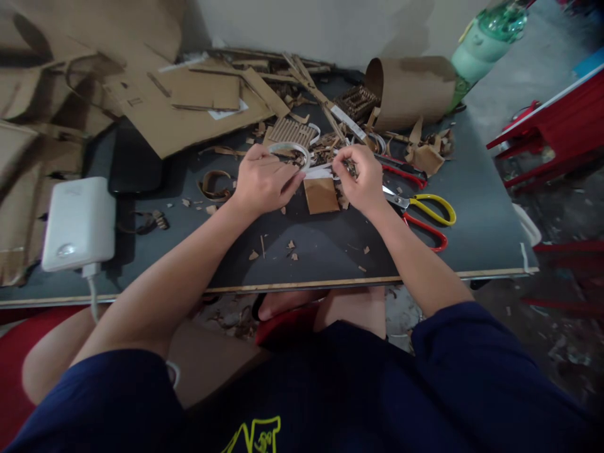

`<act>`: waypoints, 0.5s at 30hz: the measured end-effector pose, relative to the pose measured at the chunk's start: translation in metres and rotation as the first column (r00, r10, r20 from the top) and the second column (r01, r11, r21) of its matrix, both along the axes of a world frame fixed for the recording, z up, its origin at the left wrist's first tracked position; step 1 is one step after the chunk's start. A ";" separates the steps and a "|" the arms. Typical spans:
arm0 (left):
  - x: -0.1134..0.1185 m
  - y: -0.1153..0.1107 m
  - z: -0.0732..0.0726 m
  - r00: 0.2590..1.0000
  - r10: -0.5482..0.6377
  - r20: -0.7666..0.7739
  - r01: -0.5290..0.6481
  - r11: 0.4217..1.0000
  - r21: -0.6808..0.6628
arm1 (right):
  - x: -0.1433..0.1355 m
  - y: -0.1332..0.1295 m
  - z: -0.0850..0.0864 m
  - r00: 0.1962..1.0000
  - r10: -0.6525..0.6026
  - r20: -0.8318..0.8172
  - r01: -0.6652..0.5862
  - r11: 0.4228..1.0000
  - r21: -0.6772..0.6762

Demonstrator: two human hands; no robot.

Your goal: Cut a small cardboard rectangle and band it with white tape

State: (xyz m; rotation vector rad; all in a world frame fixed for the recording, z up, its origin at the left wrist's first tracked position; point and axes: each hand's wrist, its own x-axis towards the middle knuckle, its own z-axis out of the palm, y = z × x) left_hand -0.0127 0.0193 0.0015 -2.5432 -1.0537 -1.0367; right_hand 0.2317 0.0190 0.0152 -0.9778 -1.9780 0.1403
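My left hand [267, 179] is closed on a roll of white tape [306, 154], whose ring stands up beyond the fingers. A narrow white strip runs from the roll toward my right hand [361, 176]. That hand is closed in a pinch at the strip's far end. Just below the strip lies a small brown cardboard square [321, 195] with a white band along its upper edge. To the right of my right hand are scissors [406, 201] with one yellow and one red handle. A red-handled tool [403, 173] lies behind them, partly hidden by that hand.
Cardboard sheets [189, 113] and scraps cover the table's back and left. A white power bank [78, 220] with a cable and a dark phone-like slab [136, 157] lie left. A cardboard tube [415, 91] and a green bottle [486, 47] stand at the back right.
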 end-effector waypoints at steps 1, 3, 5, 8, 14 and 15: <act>0.000 0.000 0.000 1.000 0.005 -0.003 -0.005 1.000 -0.006 | 0.000 0.000 -0.001 1.000 -0.024 -0.016 0.025 1.000 0.014; 0.001 -0.001 0.001 1.000 0.012 -0.007 -0.012 0.999 -0.036 | -0.001 0.001 -0.004 0.998 -0.063 -0.015 0.064 0.998 0.013; 0.001 -0.002 0.002 1.000 0.012 -0.016 -0.013 0.997 -0.071 | 0.001 0.003 -0.007 0.996 -0.075 0.051 0.077 0.996 -0.045; 0.002 -0.002 0.003 0.998 0.022 -0.054 -0.028 0.992 -0.120 | 0.004 0.007 -0.008 0.976 -0.118 0.182 0.148 0.976 -0.160; 0.007 -0.003 0.008 0.973 0.059 -0.225 -0.097 0.983 -0.159 | 0.002 -0.001 0.001 0.908 -0.249 0.335 0.355 0.884 -0.304; 0.007 -0.003 0.008 0.964 0.062 -0.258 -0.106 0.981 -0.160 | 0.000 -0.003 0.002 0.900 -0.259 0.350 0.374 0.871 -0.317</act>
